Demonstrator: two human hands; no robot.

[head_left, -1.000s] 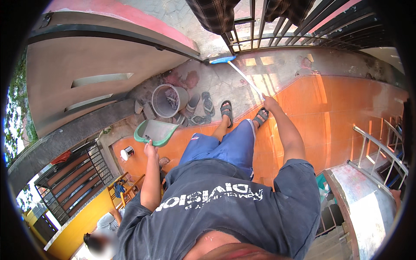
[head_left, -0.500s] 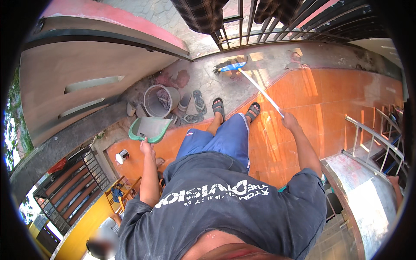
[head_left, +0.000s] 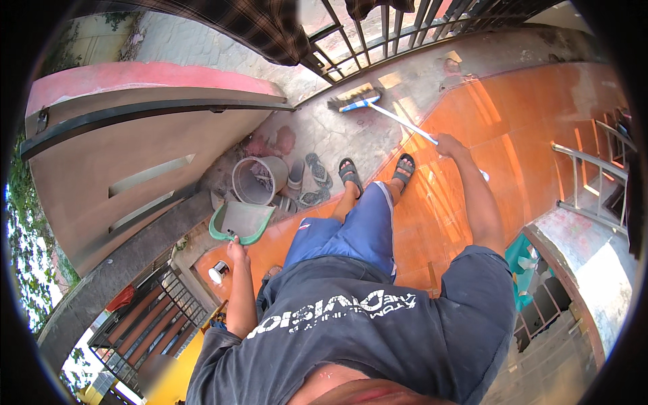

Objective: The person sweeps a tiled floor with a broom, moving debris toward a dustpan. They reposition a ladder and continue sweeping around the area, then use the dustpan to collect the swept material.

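Observation:
My right hand [head_left: 450, 146] is closed around the white handle of a push broom [head_left: 402, 121]. The handle's end shows beyond my wrist. The broom's blue-and-white head, with dark bristles, rests on the grey concrete by the gate. My left hand [head_left: 237, 250] grips the short handle of a green-rimmed grey dustpan [head_left: 248, 219], which I hold out low on my left. Past the pan stands a greyish bucket [head_left: 275, 171] with something crumpled inside. Beside the bucket lie several sandals [head_left: 317, 169], between it and my sandaled feet.
A dark barred gate [head_left: 385, 34] stands ahead, with plaid cloth hanging over it. Orange tiles [head_left: 499, 148] meet the concrete near my feet. At right are a metal rack [head_left: 587, 169] and a worn tabletop [head_left: 587, 250]. A white can [head_left: 218, 271] sits on the left, near a low wall.
My view has turned a little. My right hand has moved forward with the broom, whose handle end now shows behind my wrist. The dustpan stays in my left hand.

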